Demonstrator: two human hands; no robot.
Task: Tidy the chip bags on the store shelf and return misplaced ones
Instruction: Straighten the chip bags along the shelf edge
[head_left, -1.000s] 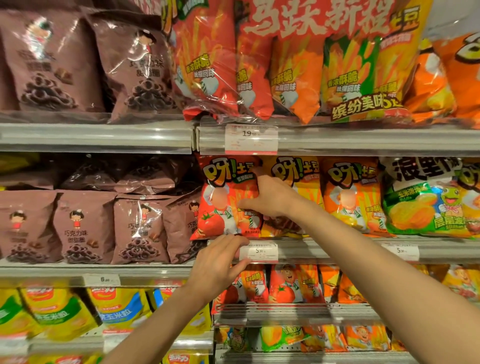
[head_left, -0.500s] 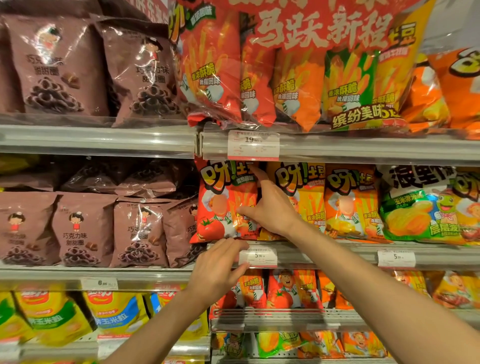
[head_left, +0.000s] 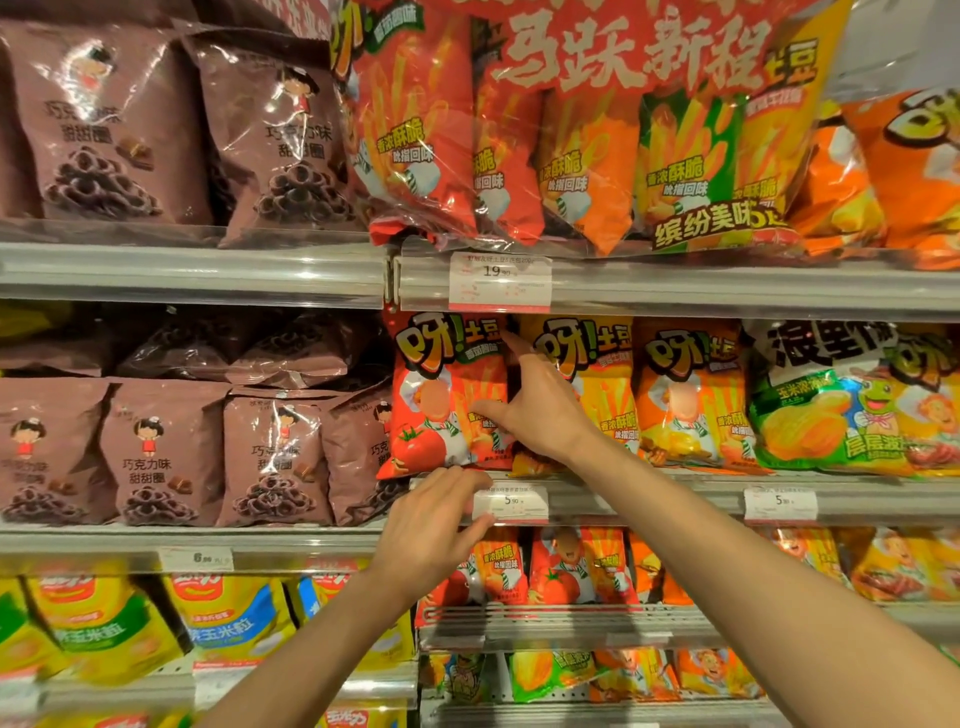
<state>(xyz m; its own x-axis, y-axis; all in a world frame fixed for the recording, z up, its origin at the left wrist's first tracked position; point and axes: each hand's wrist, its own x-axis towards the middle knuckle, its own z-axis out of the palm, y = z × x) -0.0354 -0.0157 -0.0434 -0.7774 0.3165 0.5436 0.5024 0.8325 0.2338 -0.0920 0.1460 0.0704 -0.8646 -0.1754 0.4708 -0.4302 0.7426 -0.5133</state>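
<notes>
left hand (head_left: 434, 525): bare forearm raised from lower left, palm away, fingers loosely extended, gripping nothing | right hand (head_left: 540, 410): bare forearm reaching from lower right, index finger straight up, thumb out leftward

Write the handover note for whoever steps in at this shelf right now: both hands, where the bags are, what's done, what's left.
Right hand: open, fingers spread against the right edge of the red tomato chip bag, thumb on its front; not gripping.
Left hand: open, fingertips at the shelf rail under that bag, beside the price tag.
Red bag stands upright at the left end of its row, next to the yellow bag and the orange bag.
Done: that row stands facing forward.
Left: the brown bags to the left lean and overlap; whether any bag is misplaced cannot be told.
</notes>
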